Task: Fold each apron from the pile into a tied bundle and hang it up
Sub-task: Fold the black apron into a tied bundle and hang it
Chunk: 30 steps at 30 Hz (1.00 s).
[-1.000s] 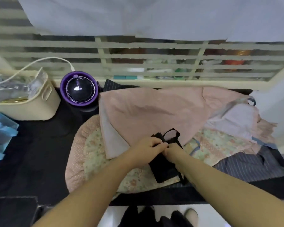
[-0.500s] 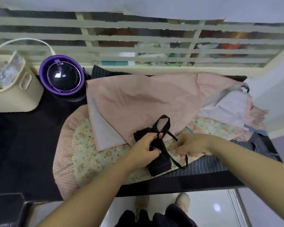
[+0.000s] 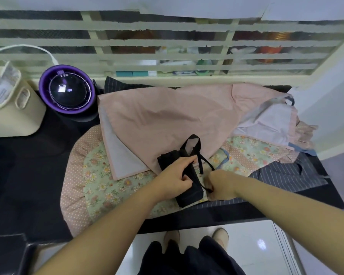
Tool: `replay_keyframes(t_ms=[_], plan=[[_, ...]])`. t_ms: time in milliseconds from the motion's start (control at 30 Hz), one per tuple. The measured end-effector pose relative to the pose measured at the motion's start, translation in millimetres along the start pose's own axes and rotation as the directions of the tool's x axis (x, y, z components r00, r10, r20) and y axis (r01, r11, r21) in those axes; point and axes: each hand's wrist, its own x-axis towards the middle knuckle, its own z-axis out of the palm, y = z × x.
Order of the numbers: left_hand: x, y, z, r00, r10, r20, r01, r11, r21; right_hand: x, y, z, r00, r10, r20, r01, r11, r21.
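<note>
A black apron (image 3: 189, 195), folded into a narrow bundle, lies on top of the apron pile near the table's front edge. My left hand (image 3: 175, 175) grips the bundle round its middle. Just to the right, my right hand (image 3: 221, 185) pinches the end of a black strap (image 3: 206, 164) that runs up to a loop above the bundle. Under them lie a floral apron (image 3: 107, 185), a large pink apron (image 3: 167, 124), a pale lilac apron (image 3: 270, 124) and a dark striped apron (image 3: 286, 173).
The pile rests on a black table (image 3: 24, 175). A purple round fan (image 3: 67, 91) and a cream basket (image 3: 14, 114) stand at the back left. A cream slatted window grille (image 3: 167, 56) runs behind. White floor tiles (image 3: 256, 247) and my feet show below the table edge.
My right hand drew the strap out to the right, then came back close to the bundle. My left hand kept its grip on the bundle. The camera has tilted down a little.
</note>
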Motion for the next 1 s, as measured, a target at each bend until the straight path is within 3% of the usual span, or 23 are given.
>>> replay_keyframes(t_ms=[100, 167, 267, 333, 433, 533, 633, 800, 867, 933, 1000], plan=[[-1.7, -0.6, 4.9, 1.0, 0.003, 0.001, -0.003, 1.0, 0.028, -20.9, 0.4, -30.9, 0.987, -0.049, 0.155, 0.049, 0.999, 0.008], [-1.9, 0.1, 9.6, 1.0, 0.006, 0.005, -0.006, 1.0, 0.012, -38.5, -6.2, -59.8, 0.977, -0.118, 0.176, 0.118, 0.993, 0.008], [0.5, 0.3, 14.9, 0.999, -0.028, -0.039, 0.027, 0.999, -0.047, -47.4, -29.5, -95.8, 0.964, -0.263, 0.038, 0.258, 0.961, 0.095], [2.9, -0.2, 16.1, 0.991, -0.109, -0.073, 0.098, 0.984, -0.147, -35.9, -42.6, -107.3, 0.935, -0.321, -0.15, 0.354, 0.869, 0.345], [5.5, -1.7, 14.1, 0.981, -0.157, -0.115, 0.12, 0.953, -0.279, -13.6, -34.4, -103.3, 0.908, -0.124, -0.401, 0.384, 0.629, 0.675], [5.2, 0.0, 11.2, 0.981, -0.156, -0.116, 0.101, 0.92, -0.378, -8.2, -9.9, -71.1, 0.945, -0.026, -0.327, 0.271, 0.621, 0.735], [4.5, 2.4, 10.9, 0.983, -0.135, -0.122, 0.089, 0.941, -0.327, -5.2, 5.4, -29.8, 0.954, -0.066, -0.291, 0.23, 0.784, 0.577], [3.5, 1.8, 11.6, 0.963, -0.206, -0.176, 0.159, 0.955, -0.25, -10.4, 16.3, -2.6, 0.774, 0.032, -0.632, 0.155, 0.959, 0.239], [7.3, 3.4, 9.7, 0.963, -0.229, -0.141, 0.182, 0.941, -0.286, -16.0, 10.8, 4.3, 0.636, -0.075, -0.768, 0.214, 0.973, 0.083], [13.2, 4.9, 6.1, 0.957, -0.277, -0.088, 0.226, 0.9, -0.372, -15.5, 1.8, 17.1, 0.508, -0.304, -0.806, 0.264, 0.946, -0.19], [15.5, 7.0, 0.9, 0.941, -0.339, -0.017, 0.296, 0.843, -0.448, -8.1, -7.6, 34.4, 0.508, -0.453, -0.733, 0.26, 0.891, -0.371]])
